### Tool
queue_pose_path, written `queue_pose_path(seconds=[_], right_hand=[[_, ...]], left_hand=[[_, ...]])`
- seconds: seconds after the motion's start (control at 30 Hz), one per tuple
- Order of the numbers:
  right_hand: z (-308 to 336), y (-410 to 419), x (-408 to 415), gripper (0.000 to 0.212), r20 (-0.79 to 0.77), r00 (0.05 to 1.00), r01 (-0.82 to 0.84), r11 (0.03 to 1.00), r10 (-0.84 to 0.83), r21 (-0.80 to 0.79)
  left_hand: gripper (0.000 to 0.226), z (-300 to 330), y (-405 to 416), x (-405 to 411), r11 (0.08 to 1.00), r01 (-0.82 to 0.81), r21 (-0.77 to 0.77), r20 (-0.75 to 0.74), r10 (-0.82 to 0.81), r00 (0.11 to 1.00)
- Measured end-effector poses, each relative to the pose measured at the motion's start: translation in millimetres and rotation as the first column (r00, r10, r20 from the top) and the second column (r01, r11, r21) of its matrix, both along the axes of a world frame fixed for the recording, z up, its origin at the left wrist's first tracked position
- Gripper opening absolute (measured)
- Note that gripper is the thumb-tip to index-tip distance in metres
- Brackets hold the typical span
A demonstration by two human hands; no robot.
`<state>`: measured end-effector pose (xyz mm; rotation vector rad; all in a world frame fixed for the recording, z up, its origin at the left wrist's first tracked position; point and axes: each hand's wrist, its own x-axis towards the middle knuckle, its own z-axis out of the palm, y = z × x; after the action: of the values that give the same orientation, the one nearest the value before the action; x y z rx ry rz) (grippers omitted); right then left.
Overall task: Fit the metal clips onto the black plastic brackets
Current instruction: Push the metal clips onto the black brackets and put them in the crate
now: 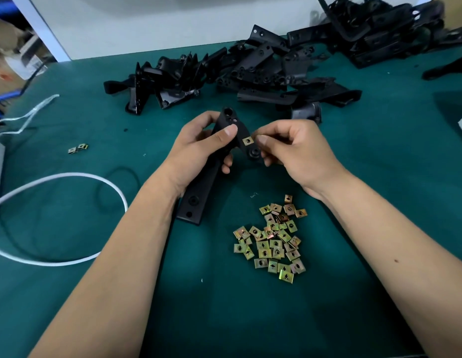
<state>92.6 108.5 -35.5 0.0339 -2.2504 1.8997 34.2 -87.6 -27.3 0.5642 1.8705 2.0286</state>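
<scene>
My left hand (199,148) grips a long black plastic bracket (203,187) above the green table, its lower end pointing toward me. A brass-coloured metal clip (247,141) sits on the bracket's right-hand tab. My right hand (292,148) holds that tab, thumb tip right beside the clip and fingers curled behind. A loose heap of several metal clips (275,241) lies on the mat below my right wrist. Two more clips (78,148) lie apart at the left.
A big pile of black brackets (240,71) stretches across the back of the green mat (70,293), rising higher at the far right (379,29). A white cable (70,177) and a thin black cord loop lie at the left. Cardboard boxes stand beyond the table's left edge.
</scene>
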Motion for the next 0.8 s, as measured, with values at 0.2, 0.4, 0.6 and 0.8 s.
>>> queue_pose_path(seconds=[0.2, 0.4, 0.6, 0.8], right_hand=[[1.3, -3.8, 1.7, 0.018, -0.003, 0.999, 0.034, 0.999, -0.033, 0.022], [5.2, -2.6, 1.9, 0.017, 0.000, 0.996, 0.089, 0.995, -0.089, -0.055], [5.8, -1.2, 2.3, 0.008, 0.029, 0.996, 0.091, 0.961, -0.086, -0.260], [5.1, -1.7, 3.4, 0.017, 0.076, 0.994, 0.094, 0.971, -0.079, -0.221]], left_hand=[[0.022, 1.0, 0.5, 0.8, 1.000, 0.018, -0.012, -0.012, -0.018, 1.000], [0.044, 1.6, -0.3, 0.0, 0.999, 0.041, -0.023, -0.011, -0.041, 0.999], [0.036, 0.1, 1.3, 0.0, 0.994, 0.094, -0.062, -0.032, -0.096, 0.995], [0.044, -1.3, 1.3, -0.2, 0.993, 0.089, -0.076, -0.033, -0.092, 0.995]])
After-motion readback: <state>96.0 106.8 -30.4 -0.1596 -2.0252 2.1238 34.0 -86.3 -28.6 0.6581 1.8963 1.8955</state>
